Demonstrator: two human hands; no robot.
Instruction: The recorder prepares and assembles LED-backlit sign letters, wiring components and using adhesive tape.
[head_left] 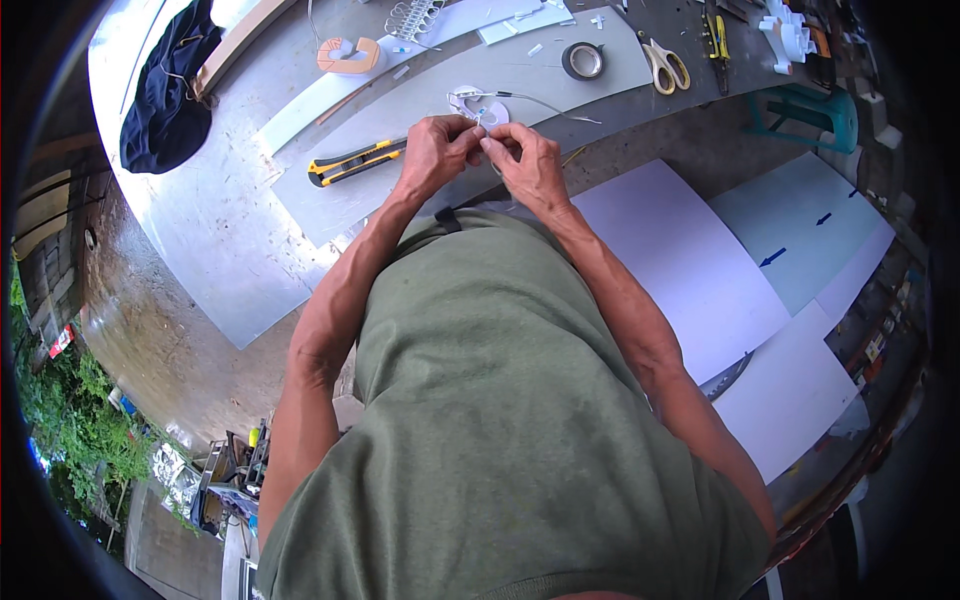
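Above the near edge of the table, my left hand (438, 152) and my right hand (527, 168) meet, thumbs and fingertips pinched close together. Between them is a thin wire, its ends mostly hidden by the fingers. Just beyond the fingertips lies a small white disc-shaped piece (492, 112), with a thin pale cable (545, 102) stretching right from it. A yellow-and-black utility knife (355, 162) rests on the table beside my left hand. Farther back, to the right, is a roll of black tape (583, 61).
Scissors (668, 70) and yellow-handled pliers (717, 38) lie at right. A peach-coloured tape roll (348, 56), a white chain of small modules (412, 20) and white strips are farther back. Dark cloth (170, 90) lies left. White panels (680, 250) and a green stool (805, 112) are right.
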